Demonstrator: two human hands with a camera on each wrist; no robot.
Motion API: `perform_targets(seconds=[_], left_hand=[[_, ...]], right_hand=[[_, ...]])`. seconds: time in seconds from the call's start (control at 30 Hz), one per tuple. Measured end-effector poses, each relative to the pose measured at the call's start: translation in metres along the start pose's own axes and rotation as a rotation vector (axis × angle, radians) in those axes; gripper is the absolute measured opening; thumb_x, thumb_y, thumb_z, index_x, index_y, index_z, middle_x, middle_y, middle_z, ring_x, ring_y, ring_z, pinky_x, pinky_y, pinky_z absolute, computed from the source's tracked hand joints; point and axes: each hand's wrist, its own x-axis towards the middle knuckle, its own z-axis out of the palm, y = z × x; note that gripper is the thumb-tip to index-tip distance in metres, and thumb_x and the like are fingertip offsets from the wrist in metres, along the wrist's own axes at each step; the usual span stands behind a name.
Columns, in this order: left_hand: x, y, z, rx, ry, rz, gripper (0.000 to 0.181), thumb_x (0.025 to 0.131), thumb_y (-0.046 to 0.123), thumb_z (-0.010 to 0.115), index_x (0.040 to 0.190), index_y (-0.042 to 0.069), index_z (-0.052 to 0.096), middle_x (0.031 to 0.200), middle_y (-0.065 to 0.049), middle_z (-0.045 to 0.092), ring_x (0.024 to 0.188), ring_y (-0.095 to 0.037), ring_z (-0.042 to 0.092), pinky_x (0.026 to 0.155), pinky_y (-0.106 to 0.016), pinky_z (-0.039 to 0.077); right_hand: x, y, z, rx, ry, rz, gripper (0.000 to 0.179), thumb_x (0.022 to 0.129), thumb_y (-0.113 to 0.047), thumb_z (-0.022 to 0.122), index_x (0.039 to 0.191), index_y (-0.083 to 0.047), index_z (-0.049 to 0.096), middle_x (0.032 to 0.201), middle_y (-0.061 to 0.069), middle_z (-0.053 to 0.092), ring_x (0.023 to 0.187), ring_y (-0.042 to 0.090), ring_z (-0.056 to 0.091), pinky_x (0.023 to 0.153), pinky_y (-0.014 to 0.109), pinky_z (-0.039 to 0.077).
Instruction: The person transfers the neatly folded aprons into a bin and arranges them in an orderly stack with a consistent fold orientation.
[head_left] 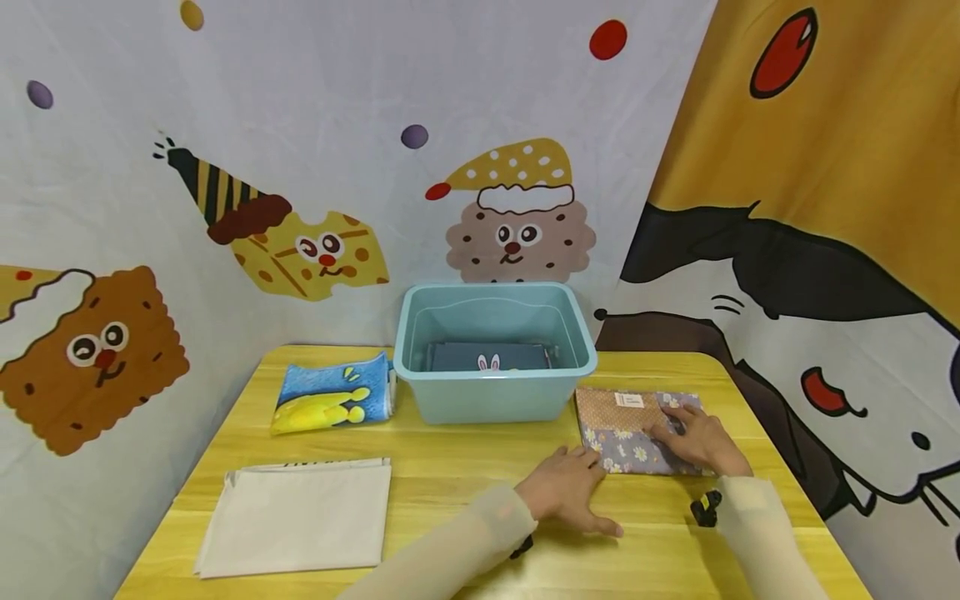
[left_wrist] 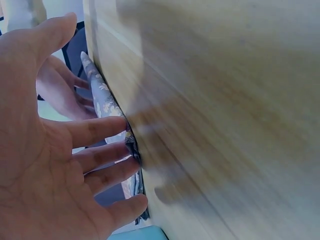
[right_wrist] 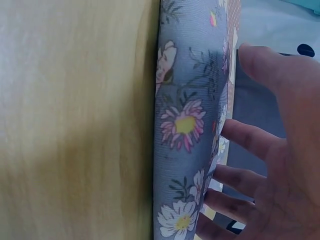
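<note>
A folded cloth point(head_left: 637, 446) with daisies on grey-purple, a brown dotted band and a white label lies flat at the table's right side. My right hand point(head_left: 697, 437) rests on its right part, fingers spread over the top. In the right wrist view those fingertips touch the rounded floral fold point(right_wrist: 185, 125). Near the cloth's left front corner is my left hand point(head_left: 566, 487), its fingers extended and thumb held apart. The left wrist view shows the left fingertips right at the cloth's edge point(left_wrist: 105, 97).
A light blue plastic bin point(head_left: 495, 400) stands at the back middle, with a dark folded cloth point(head_left: 465, 357) bearing a rabbit print inside. Left of it lies a blue and yellow folded cloth point(head_left: 333, 396). A cream folded cloth point(head_left: 300, 521) lies at the front left of the wooden table point(head_left: 442, 500).
</note>
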Motion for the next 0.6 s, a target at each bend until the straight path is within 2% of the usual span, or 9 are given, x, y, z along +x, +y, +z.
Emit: perform_targets(seconds=[0.2, 0.4, 0.6], left_hand=[[-0.007, 0.004, 0.001, 0.039, 0.013, 0.006, 0.099, 0.08, 0.092, 0.047, 0.154, 0.025, 0.047, 0.164, 0.006, 0.037, 0.153, -0.012, 0.033, 0.125, -0.041, 0.032], [-0.015, 0.008, 0.002, 0.049, 0.012, 0.024, 0.095, 0.081, 0.092, 0.047, 0.15, 0.027, 0.051, 0.161, 0.008, 0.04, 0.15, -0.011, 0.036, 0.124, -0.042, 0.033], [-0.022, 0.009, 0.003, 0.058, 0.016, 0.041, 0.098, 0.08, 0.092, 0.047, 0.152, 0.026, 0.048, 0.161, 0.008, 0.04, 0.149, -0.011, 0.037, 0.124, -0.041, 0.034]], right_hand=[[-0.007, -0.002, 0.002, 0.009, 0.001, -0.01, 0.083, 0.099, -0.065, 0.051, 0.152, -0.001, 0.045, 0.155, 0.044, 0.027, 0.132, 0.075, 0.029, 0.1, 0.082, 0.034], [-0.016, -0.003, 0.007, -0.001, 0.032, -0.037, 0.083, 0.098, -0.065, 0.053, 0.151, -0.002, 0.048, 0.154, 0.044, 0.03, 0.13, 0.075, 0.032, 0.101, 0.081, 0.035], [-0.021, -0.004, 0.011, -0.001, 0.067, -0.044, 0.083, 0.096, -0.066, 0.056, 0.149, -0.002, 0.051, 0.152, 0.043, 0.034, 0.131, 0.073, 0.034, 0.102, 0.08, 0.035]])
